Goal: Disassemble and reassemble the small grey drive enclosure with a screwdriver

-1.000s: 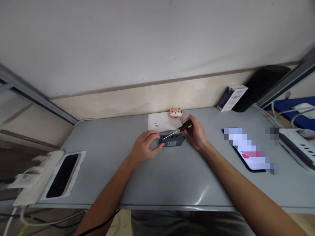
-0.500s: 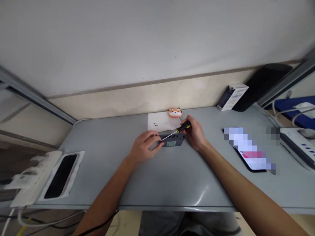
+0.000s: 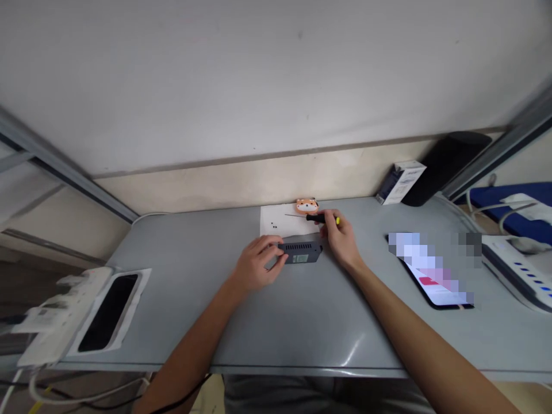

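Observation:
A dark grey box with a row of vent slots and a green label rests on the desk. Fingers of my left hand pinch its left end. My right hand is closed round a black and yellow screwdriver, whose thin shaft points left above the white paper, clear of the box. On the white paper lie several tiny dark pieces, likely screws. An orange case with an animal face sits at the paper's back right.
A lit phone lies on the right of the grey desk, beside a white device. Behind stand a small box and a black cylinder. At left are a dark phone and a power strip.
The screwdriver tip has lifted off the left end of the box, and the tool now lies nearly level above the paper. My left hand still holds the box. The view has shifted slightly.

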### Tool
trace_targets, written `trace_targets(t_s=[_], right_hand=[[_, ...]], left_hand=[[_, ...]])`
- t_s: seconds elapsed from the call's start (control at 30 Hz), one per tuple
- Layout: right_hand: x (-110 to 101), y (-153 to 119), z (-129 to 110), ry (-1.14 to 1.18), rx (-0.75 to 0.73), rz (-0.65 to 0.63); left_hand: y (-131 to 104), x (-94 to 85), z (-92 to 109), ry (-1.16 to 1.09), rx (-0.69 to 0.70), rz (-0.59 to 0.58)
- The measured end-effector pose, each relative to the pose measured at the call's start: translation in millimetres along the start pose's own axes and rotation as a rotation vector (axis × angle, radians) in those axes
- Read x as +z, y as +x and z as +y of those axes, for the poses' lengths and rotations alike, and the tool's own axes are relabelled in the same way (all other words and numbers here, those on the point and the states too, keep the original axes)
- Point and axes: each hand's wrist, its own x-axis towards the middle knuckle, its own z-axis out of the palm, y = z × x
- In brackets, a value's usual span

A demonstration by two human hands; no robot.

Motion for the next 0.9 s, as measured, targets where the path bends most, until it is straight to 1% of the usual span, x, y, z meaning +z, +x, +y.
trace_targets(t_s=[0.1, 0.17, 0.27, 0.37, 0.6, 0.77, 0.9], right_hand=[[2.6, -4.9, -0.2, -0.076, -0.066, -0.132], [3.5, -7.1, -0.9, -0.105, -0.103, -0.165], [3.4, -7.8, -1.2, -0.084, -0.109, -0.123], [3.1, -7.4, -0.5, -0.037, -0.061, -0.085], [4.8, -8.4, -2.7, 0.038, 0.002, -0.111], [2.1, -2.5, -3.1, 0.141, 0.051, -0.045], [0.3, 3.0, -0.8, 0.271, 0.144, 0.043]], left_hand=[[-1.0, 0.2, 0.9, 0.000, 0.009, -0.013], [-1.3, -0.3, 1.4, 0.009, 0.013, -0.028], [-1.0, -1.6, 1.7, 0.019, 0.011, -0.045], [-0.3, -2.6, 1.8, 0.026, 0.026, -0.035], [-1.8, 0.5, 2.3, 0.024, 0.012, -0.015], [-3.2, 3.9, 0.5, 0.011, 0.006, -0.044], [-2.4, 4.8, 1.2, -0.008, -0.002, -0.046]])
